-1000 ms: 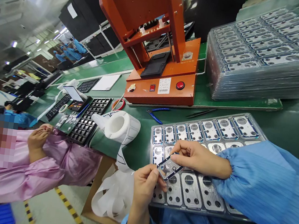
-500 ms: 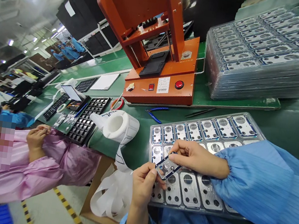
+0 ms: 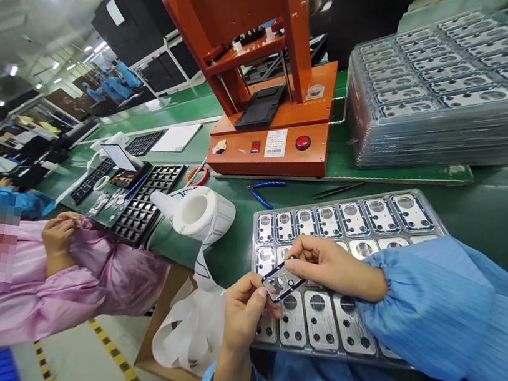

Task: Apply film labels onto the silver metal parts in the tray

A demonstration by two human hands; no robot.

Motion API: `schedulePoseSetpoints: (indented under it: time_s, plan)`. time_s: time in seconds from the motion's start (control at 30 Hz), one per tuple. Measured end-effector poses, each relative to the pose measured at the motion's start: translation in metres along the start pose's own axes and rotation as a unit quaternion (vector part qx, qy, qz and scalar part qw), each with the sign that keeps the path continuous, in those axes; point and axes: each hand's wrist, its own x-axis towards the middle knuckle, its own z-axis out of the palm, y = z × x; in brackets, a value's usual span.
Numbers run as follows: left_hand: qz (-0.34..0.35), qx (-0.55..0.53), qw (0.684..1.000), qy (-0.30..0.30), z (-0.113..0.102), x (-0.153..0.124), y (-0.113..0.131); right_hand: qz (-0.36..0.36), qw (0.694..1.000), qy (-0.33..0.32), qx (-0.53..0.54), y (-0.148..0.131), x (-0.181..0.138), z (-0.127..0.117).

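Observation:
Both of my hands hold one clear rectangular panel with a dark blue rim (image 3: 283, 281), tilted above the tray. My left hand (image 3: 244, 309) pinches its left end between thumb and fingers. At its upper right edge, my right hand (image 3: 319, 263) grips it with thumb and fingertips. Beneath lies a clear plastic tray (image 3: 308, 346) with rows of pockets; the far row carries blue-rimmed panels (image 3: 352, 219), while the near row shows pockets without blue rims. My right hand and sleeve cover part of the middle of the tray.
An orange press (image 3: 268, 155) with a red button stands behind. A tall stack of filled trays (image 3: 431, 140) is at the right. Blue-handled pliers (image 3: 263, 193), tweezers (image 3: 336, 190), a label roll (image 3: 198, 213) and a black tray (image 3: 148, 201) lie about. A pink-sleeved co-worker (image 3: 81, 273) sits left.
The view has shifted very slightly. Both hands keep their hold on the clear panel, almost unmoved over the tray.

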Motion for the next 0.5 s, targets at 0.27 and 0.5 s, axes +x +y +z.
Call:
schedulePoseSetpoints:
  time_s: [0.27, 0.5]
  plan:
    - [0.03, 0.038, 0.999, -0.008, -0.0021, 0.002, -0.0031, -0.007, 1.0, 0.03, -0.001, 0.0007, 0.0006, 0.0006]
    - [0.04, 0.061, 0.997, -0.036, 0.0035, 0.0018, 0.0042, -0.005, 0.998, 0.058, -0.011, -0.004, 0.0005, -0.0008]
